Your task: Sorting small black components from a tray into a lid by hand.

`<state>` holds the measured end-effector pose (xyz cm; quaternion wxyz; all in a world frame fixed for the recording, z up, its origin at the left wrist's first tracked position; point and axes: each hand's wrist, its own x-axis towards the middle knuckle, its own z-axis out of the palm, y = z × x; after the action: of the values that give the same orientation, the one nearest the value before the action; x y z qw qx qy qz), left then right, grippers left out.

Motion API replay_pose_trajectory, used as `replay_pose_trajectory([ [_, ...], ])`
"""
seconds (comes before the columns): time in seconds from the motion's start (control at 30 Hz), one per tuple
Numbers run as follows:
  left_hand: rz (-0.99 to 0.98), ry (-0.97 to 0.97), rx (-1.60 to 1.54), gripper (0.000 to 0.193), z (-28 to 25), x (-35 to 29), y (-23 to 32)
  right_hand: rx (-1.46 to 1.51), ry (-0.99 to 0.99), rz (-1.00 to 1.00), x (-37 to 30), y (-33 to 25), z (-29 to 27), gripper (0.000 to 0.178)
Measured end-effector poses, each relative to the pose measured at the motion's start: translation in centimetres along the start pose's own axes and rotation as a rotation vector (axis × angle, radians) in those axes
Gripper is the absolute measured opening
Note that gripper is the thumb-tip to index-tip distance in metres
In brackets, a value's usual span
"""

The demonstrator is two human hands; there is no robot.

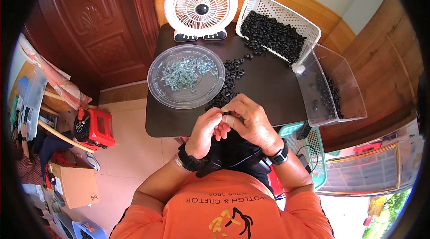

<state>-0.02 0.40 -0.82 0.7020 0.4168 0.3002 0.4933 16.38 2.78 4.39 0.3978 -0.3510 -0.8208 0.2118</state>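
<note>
My left hand [207,132] and my right hand [251,120] meet at the near edge of the dark table [273,91]. Both have their fingers closed in a pinch, fingertips together around a small black piece [227,113], mostly hidden by the fingers. Just beyond them, a loose trail of small black ring-like pieces [230,80] runs over the tabletop. Left of the trail lies a round clear plastic tray [154,87], holding a heap of tiny bluish, see-through pieces [186,72]. A dark band circles each wrist.
A white fan [201,9] stands at the table's back. Beside it, a white perforated basket [309,29] holds many black pieces. At right, a clear bin [349,77] lies tilted with more inside. A green basket [319,177] sits below. A red case [101,127] and cardboard box [78,187] are at left.
</note>
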Motion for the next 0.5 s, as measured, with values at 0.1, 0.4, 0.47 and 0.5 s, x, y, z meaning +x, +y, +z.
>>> replay_pose_trajectory([
  [0.1, 0.008, -0.009, -0.019, 0.026, 0.1, -0.3, -0.2, -0.086, -0.016, -0.002, -0.7, 0.2, 0.1, 0.023],
  [0.4, 0.005, -0.003, -0.018, 0.023, -0.2, -1.1, 0.3, -0.122, 0.034, -0.175, -0.4, -0.7, 0.5, 0.025],
  [0.47, 0.009, 0.034, -0.021, 0.022, -0.4, -1.6, 0.7, 0.020, -0.039, -0.098, 0.2, -1.3, 0.2, 0.018],
  [0.5, 0.012, 0.062, -0.021, 0.021, -0.6, -1.9, 0.9, 0.025, -0.046, -0.099, 0.7, -1.1, 0.1, 0.018],
])
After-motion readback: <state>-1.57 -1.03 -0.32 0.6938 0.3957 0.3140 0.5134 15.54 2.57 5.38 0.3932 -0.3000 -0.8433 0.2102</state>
